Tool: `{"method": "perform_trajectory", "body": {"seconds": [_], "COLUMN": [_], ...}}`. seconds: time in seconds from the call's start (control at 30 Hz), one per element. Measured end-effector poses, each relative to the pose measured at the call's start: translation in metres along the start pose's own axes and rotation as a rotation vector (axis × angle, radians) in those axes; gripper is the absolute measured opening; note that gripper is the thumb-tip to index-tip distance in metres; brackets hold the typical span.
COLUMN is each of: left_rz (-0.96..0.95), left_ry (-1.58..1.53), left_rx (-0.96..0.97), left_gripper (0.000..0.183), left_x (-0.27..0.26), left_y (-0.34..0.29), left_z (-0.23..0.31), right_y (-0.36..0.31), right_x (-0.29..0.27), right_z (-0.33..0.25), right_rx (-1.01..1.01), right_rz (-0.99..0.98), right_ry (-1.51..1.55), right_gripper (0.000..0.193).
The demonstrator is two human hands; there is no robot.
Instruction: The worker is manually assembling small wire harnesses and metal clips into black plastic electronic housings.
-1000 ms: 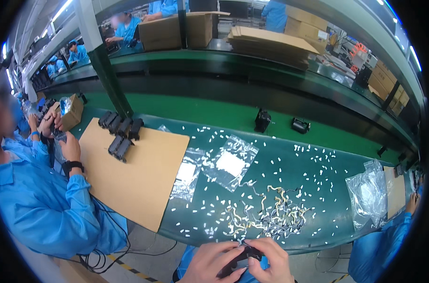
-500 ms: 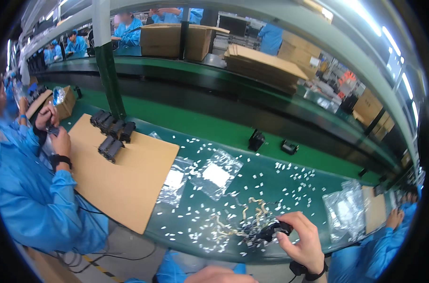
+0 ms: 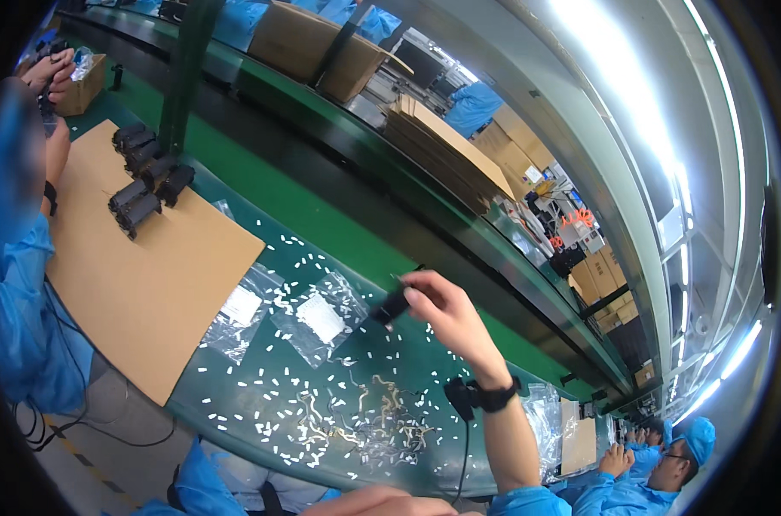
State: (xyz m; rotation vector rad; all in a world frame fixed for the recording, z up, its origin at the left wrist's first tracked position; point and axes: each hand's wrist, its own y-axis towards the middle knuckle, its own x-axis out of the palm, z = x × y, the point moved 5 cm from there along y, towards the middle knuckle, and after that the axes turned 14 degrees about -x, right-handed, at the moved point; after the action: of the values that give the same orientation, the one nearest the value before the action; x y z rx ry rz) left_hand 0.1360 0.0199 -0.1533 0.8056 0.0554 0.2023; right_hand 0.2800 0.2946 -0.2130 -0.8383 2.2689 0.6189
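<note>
My right hand (image 3: pixel 446 314) is raised over the green table (image 3: pixel 261 378), its fingers and thumb closed on a black plastic part (image 3: pixel 394 307), which is blurred by motion. A black strap with a cable circles that wrist. Below it lies a heap of short wires with connectors (image 3: pixel 382 413), among many small white pieces (image 3: pixel 309 443). My left hand (image 3: pixel 382 500) shows only as bare skin at the lower edge; its fingers cannot be made out. Left of the held part lies a clear bag with a white label (image 3: pixel 321 318).
A cardboard sheet (image 3: pixel 150 284) at the left carries several black units (image 3: pixel 137 206). A co-worker in blue (image 3: pixel 29 318) works beside it. Beyond the table runs a green belt (image 3: pixel 270 206). More plastic bags (image 3: pixel 541 430) lie at the right, near other co-workers (image 3: pixel 640 482).
My right hand has lifted away from the wire heap and moved toward the far side with the black part. The view has turned and tilted.
</note>
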Motion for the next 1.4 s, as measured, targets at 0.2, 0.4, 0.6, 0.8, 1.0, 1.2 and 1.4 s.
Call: {"method": "perform_trajectory", "body": {"seconds": [0.2, 0.4, 0.6, 0.8, 1.0, 1.2, 1.4], "left_rz": [0.017, -0.099, -0.079, -0.023, -0.168, -0.188, -0.214], "left_ry": [-0.056, 0.022, 0.171, -0.067, 0.045, 0.169, 0.184], "left_rx": [-0.126, -0.162, -0.175, -0.292, -0.478, -0.546, -0.658], "left_gripper": [0.044, 0.04, 0.032, 0.024, 0.019, 0.021, 0.016], "left_x": [0.012, -0.013, -0.027, -0.001, -0.009, -0.015, -0.003], "left_y": [0.009, 0.007, 0.006, -0.025, -0.049, -0.077, -0.097], "left_z": [-0.01, -0.031, -0.038, -0.061, -0.072, -0.075, -0.093], "right_y": [0.08, 0.113, 0.109, 0.067, -0.04, -0.163, -0.194], "right_x": [0.009, 0.002, 0.021, -0.006, -0.007, 0.036, 0.066], "right_z": [0.042, 0.118, 0.14, 0.079, -0.017, -0.025, -0.011], "right_rx": [-0.115, -0.155, 0.058, -0.103, -0.049, 0.087, 0.125], "right_rz": [0.217, 0.317, 0.199, 0.11, -0.255, -0.176, 0.02], "right_ry": [-0.2, -0.505, -0.41, -0.455, -0.269, -0.255, -0.213], "right_gripper": [0.035, 0.039, 0.064, 0.064, 0.023, 0.031, 0.024]}}
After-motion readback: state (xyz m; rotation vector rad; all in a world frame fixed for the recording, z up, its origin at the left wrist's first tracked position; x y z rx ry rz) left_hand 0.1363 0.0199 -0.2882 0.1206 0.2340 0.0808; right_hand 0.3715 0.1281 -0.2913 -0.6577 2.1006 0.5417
